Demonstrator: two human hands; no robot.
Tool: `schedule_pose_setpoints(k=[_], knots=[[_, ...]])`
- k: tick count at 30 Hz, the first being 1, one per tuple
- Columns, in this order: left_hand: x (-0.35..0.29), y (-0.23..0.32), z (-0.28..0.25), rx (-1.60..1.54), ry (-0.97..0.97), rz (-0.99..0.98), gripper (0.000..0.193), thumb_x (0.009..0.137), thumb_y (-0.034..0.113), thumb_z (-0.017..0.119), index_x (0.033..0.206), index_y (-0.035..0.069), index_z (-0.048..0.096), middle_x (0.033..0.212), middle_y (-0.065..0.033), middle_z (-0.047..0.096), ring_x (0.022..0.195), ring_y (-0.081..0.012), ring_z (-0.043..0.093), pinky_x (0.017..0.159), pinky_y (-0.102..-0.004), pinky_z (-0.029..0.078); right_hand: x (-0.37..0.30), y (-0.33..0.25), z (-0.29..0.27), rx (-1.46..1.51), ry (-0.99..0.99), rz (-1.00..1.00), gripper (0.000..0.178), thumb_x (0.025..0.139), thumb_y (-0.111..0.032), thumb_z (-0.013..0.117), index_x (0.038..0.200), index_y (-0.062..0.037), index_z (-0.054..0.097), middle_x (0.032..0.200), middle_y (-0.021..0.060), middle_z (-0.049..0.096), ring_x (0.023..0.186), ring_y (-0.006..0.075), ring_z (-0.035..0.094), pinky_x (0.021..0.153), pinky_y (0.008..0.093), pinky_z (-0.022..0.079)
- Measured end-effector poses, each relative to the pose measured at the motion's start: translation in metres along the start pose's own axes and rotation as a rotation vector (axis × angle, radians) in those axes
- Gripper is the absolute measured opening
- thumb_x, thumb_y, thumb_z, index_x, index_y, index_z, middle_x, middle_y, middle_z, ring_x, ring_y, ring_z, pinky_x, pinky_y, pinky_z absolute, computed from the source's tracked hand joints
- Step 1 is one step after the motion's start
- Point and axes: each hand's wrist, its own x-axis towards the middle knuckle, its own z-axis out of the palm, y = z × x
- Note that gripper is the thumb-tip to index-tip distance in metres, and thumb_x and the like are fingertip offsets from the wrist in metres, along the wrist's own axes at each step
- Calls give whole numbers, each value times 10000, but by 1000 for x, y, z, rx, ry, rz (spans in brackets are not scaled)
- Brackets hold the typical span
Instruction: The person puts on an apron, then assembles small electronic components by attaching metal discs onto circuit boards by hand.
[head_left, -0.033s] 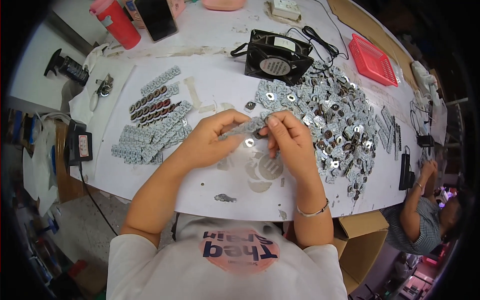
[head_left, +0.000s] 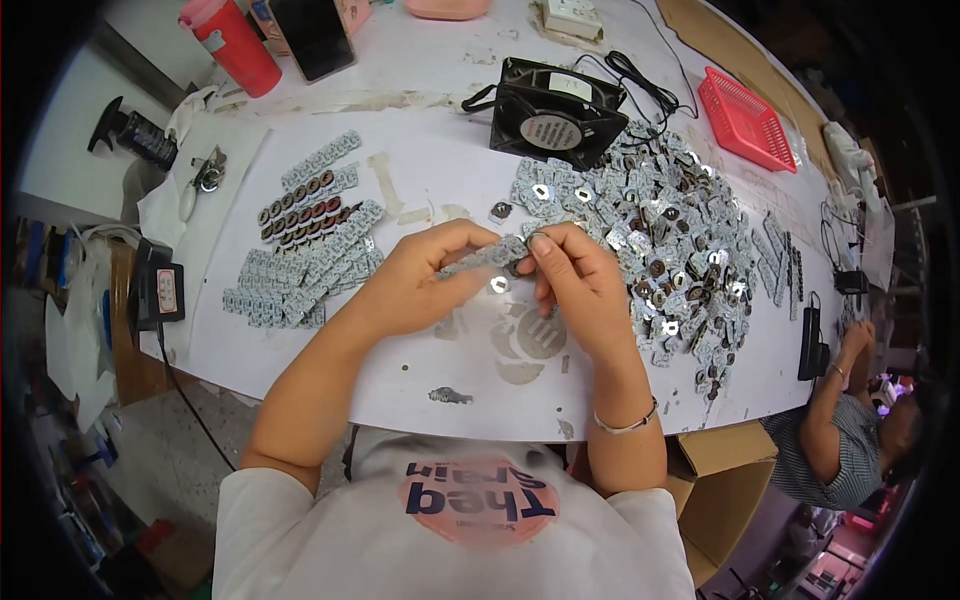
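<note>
Only the right hand (head_left: 580,275) has moved, its thumb a touch lower and further left; the left hand (head_left: 415,285) looks unchanged. Between them, above the table's (head_left: 390,390) near part, is a grey strip (head_left: 487,257). The left thumb and fingers close narrowly on one end; the right thumb and forefinger pinch at the other, covering whatever small part sits there.

The pink basket (head_left: 745,120) stands at the far right, beyond the pile (head_left: 690,240). An open carton (head_left: 725,450) stands below the table's near right edge, its inside too dark for me to make out. A red cup (head_left: 235,45) is at the far left, its lid on, beside a propped phone (head_left: 312,40).

The tabletop is white, with grey stains near the right wrist. Past the right edge sits a co-worker (head_left: 835,440) in a striped shirt.

More strips (head_left: 310,270) lie in rows left of the hands, some bearing dark discs (head_left: 310,205). The loose pile crowds close beside the right hand, and a black fan (head_left: 550,110) blocks the space behind it.
</note>
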Motion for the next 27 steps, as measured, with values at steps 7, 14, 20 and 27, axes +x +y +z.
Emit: schedule_pose_setpoints(k=[7,14,20,27], knots=[[0,5,-11,-79,5,-203,247,879,104,698,1104,13,651,802,-18,670,627,-76,635,500,-209,479,-5,-11,-12,-119,-107,110,163,932,-166,638,898,-19,702,714,-19,635,642,33,529,569,205,424],[-1,9,-24,62,-157,-318,220,839,87,737,1031,0,674,780,-43,697,654,-92,673,502,-202,493,-7,-13,-13,-144,-284,287,181,902,-162,663,807,-15,708,629,-17,622,513,34,493,453,212,379],[0,9,-18,-41,-21,-241,190,823,51,739,984,-20,666,784,-62,702,633,-107,677,515,-217,520,-5,-10,2,-197,-195,105,209,916,-163,630,763,-22,654,659,-13,615,577,44,524,512,220,403],[-2,9,-5,-287,37,-86,194,820,35,739,994,-14,668,849,-73,708,700,-111,684,566,-218,531,-6,-4,0,263,-192,229,166,969,-178,565,906,-34,618,683,-25,583,599,40,483,523,210,370]])
